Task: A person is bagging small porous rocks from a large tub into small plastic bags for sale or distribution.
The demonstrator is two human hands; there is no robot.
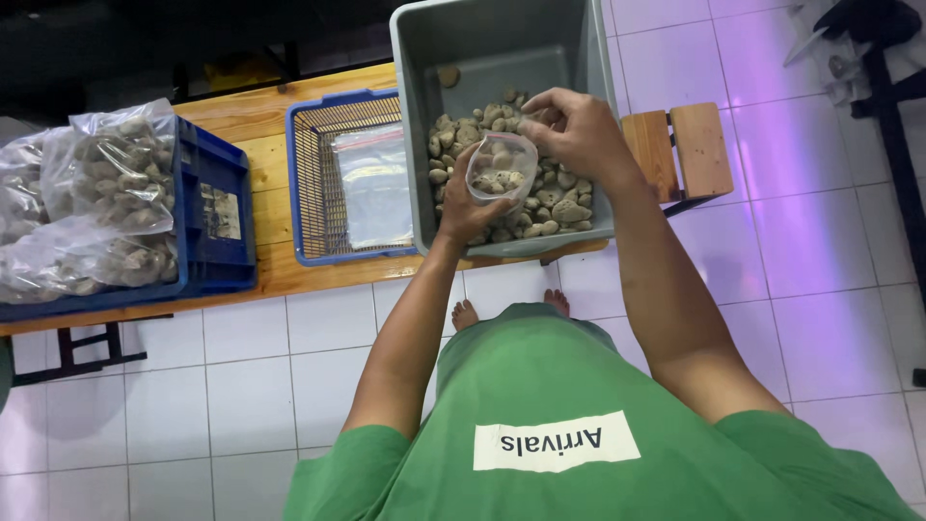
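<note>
Now left hand [461,214] holds clear bag [502,166] over grey tub [502,39]; right hand [577,128] above.

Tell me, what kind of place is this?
Probably a small packing workroom. A grey tub of pale stones sits on a wooden bench, the left hand holds a clear bag, and filled bags fill a blue crate.

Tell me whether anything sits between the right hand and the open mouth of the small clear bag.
Nothing visible does. The right hand hovers just above the small clear bag, which the left hand holds open over the stones in the grey tub. Only open air separates them.
</note>
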